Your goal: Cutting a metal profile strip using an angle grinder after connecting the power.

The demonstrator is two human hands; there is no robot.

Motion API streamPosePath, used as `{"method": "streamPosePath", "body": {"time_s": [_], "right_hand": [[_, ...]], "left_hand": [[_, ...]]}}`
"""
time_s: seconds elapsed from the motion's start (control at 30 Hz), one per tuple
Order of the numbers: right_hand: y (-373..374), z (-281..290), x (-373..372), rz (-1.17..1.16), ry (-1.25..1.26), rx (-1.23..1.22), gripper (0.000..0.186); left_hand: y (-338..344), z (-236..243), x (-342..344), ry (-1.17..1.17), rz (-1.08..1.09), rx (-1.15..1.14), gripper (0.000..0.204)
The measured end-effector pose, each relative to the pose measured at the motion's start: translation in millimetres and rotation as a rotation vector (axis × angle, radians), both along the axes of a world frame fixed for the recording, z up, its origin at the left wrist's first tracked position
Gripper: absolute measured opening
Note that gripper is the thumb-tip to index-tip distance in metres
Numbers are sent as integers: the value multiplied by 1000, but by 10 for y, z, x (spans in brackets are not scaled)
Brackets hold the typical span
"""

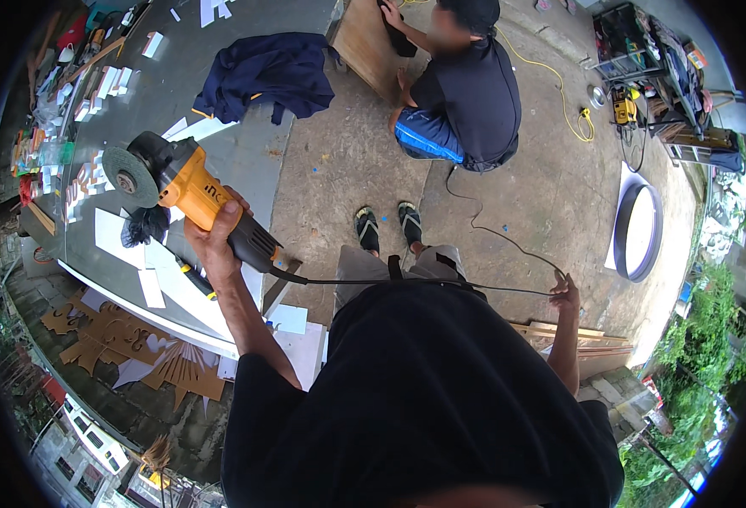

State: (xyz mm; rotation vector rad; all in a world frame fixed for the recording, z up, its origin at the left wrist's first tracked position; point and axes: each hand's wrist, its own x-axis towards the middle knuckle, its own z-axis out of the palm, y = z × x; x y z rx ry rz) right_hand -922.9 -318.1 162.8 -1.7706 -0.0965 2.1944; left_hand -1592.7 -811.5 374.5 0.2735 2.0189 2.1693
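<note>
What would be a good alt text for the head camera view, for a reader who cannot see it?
A person holds a yellow and black grinder in the left grip and its black cord in the right grip. At left, a grey table bears a dark blue garment and white pieces; ahead, another person is beside a wooden board.

Marking, angle grinder [193, 180]: one row of dark block lettering stands on the yellow-orange housing, facing up toward me where I stand. The row runs along the body and ends just beside the fingers of the left hand [212, 244]. Marking, orange box-shaped item [695, 56] on the rack: a pale patch, possibly a label, too small to read from this position.
</note>
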Motion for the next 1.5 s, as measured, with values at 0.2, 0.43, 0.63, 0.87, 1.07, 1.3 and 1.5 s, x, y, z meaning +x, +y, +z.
{"method": "streamPosePath", "body": {"time_s": [0.2,0.43,0.63,0.87,1.07,1.3,1.5], "right_hand": [[403,932,-157,-259,427,417,48],[652,2427,-590,-205,855,1084,47],[564,3247,-722,-275,1335,864,37],[817,1982,-753,-98,977,578,57],[260,1409,-1667,497,279,789,35],[-116,1417,-2336,839,427,875,61],[-337,1861,-2848,977,813,813,91]], "left_hand": [[175,-2,-8,-7,-20,15,50],[564,38,96,-5,-142,33,50],[1148,228,387,3,-169,83,45],[1836,280,772,-38,-276,97,47],[2374,213,1193,-15,-309,71,32],[2968,150,1763,111,-372,27,53],[3304,116,2246,35,-586,50,60]]}}
